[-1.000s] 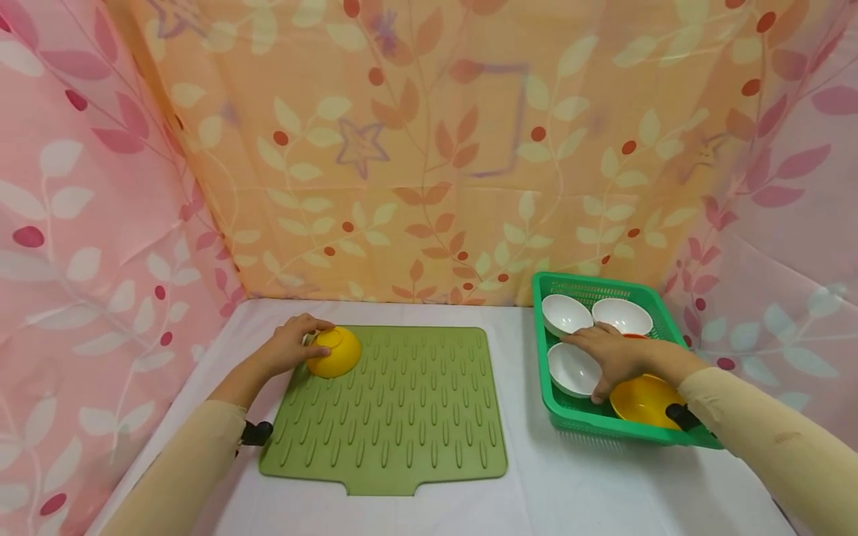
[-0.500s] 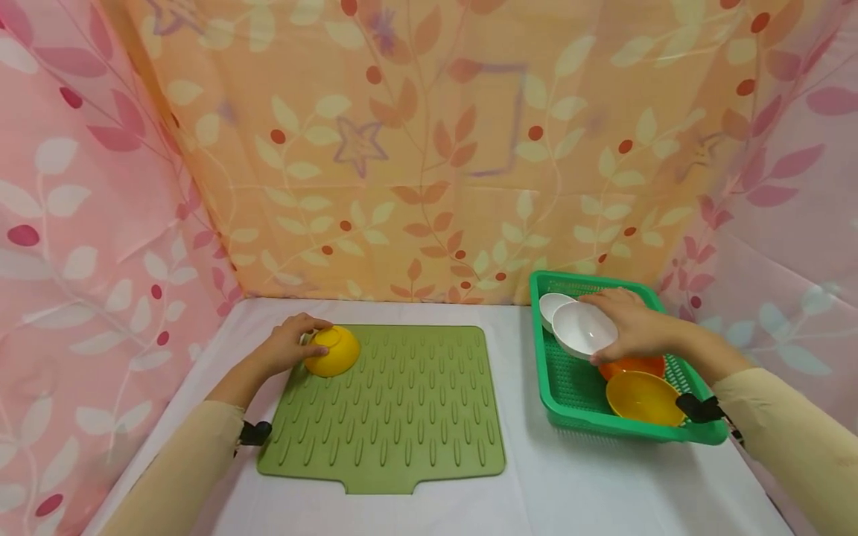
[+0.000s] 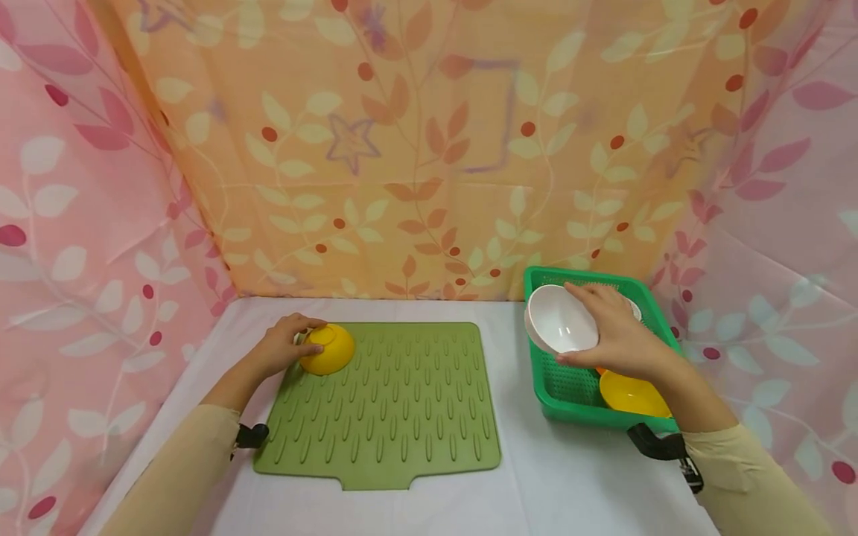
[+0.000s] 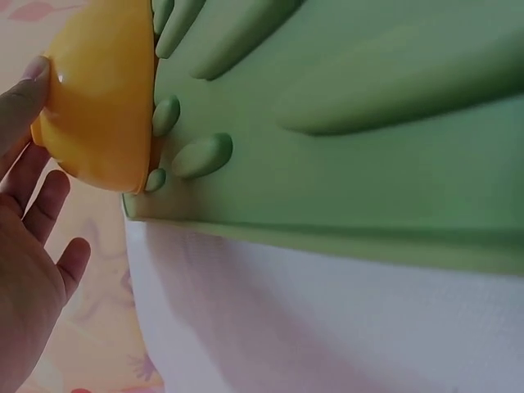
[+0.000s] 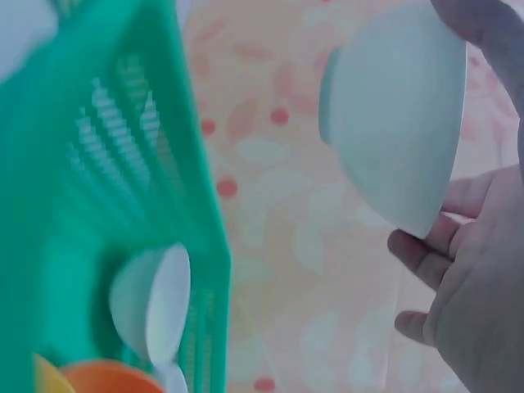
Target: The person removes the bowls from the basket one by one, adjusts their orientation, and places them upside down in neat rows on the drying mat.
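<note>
An upside-down yellow bowl (image 3: 335, 350) sits on the far left corner of the green ribbed mat (image 3: 402, 417). My left hand (image 3: 283, 348) pinches it near its foot; the thumb (image 4: 23, 105) presses the yellow bowl (image 4: 98, 98) in the left wrist view. On the right, a tilted white bowl (image 3: 561, 321) is held above the green basket (image 3: 539, 394) by my right hand (image 3: 620, 335), gripped at the rim with thumb and fingers. In the right wrist view that white bowl (image 5: 393, 115) hangs apart from the basket wall, its inside turned towards the palm.
Inside the basket lie another yellow bowl (image 3: 633, 394), an orange bowl (image 5: 115, 377) and a white bowl (image 5: 147, 303). Part of the basket is hidden by my right hand. White cloth (image 3: 462, 506) covers the table; patterned sheets (image 3: 429, 149) enclose the back and sides.
My right hand has taken hold of a white bowl in the basket, lifted it and moved it left and up. The left hand stays on the yellow bowl.
</note>
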The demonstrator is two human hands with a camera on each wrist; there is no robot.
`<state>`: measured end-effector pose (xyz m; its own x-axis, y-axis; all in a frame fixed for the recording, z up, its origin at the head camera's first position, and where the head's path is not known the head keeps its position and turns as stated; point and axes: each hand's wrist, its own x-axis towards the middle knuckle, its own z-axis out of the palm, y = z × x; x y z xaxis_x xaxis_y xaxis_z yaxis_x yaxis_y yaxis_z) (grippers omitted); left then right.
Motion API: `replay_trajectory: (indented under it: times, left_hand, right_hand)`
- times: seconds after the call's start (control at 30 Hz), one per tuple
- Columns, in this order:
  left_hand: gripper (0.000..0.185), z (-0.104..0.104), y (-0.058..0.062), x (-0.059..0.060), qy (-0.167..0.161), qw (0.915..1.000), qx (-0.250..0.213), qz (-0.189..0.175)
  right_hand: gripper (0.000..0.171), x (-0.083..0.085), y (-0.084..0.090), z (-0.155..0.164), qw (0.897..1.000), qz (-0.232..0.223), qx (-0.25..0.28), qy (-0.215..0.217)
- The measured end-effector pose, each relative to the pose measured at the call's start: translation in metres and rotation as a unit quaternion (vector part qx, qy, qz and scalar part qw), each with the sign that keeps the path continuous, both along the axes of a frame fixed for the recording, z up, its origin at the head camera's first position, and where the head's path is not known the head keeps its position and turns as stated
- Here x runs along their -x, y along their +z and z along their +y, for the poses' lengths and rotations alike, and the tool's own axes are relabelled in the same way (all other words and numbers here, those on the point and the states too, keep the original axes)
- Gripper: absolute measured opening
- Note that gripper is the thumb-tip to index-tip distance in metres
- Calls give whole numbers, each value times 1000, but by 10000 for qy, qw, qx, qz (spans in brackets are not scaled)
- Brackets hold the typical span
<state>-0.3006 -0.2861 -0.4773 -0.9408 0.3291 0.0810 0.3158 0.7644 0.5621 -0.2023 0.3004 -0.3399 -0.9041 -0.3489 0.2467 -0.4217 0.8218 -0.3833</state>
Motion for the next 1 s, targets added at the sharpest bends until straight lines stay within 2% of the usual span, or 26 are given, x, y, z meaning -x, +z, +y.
replay_trajectory:
  times: [0.17, 0.43, 0.57, 0.73, 0.87, 1.0]
  left_hand:
    - [54, 1, 1, -4, 103, 9999, 81, 24]
    - [53, 7, 5, -12, 392, 9988, 208, 190]
    - [53, 10, 3, -14, 569, 9978, 260, 207]
    - [53, 13, 3, -17, 622, 9972, 377, 171]
    - [53, 15, 5, -20, 621, 9969, 454, 174]
    - [59, 21, 8, -26, 792, 9939, 757, 125]
  right_hand:
    - [115, -15, -17, -26, 9990, 166, 397, -136]
    - [116, -38, -41, -75, 9961, 211, 859, -12]
    - [116, -47, -54, -97, 9955, 205, 917, 99]
    - [116, -53, -70, -116, 9954, 151, 880, 340]
    - [115, -54, -83, -125, 9952, 69, 842, 486]
    - [117, -55, -92, -129, 9954, 22, 796, 536]
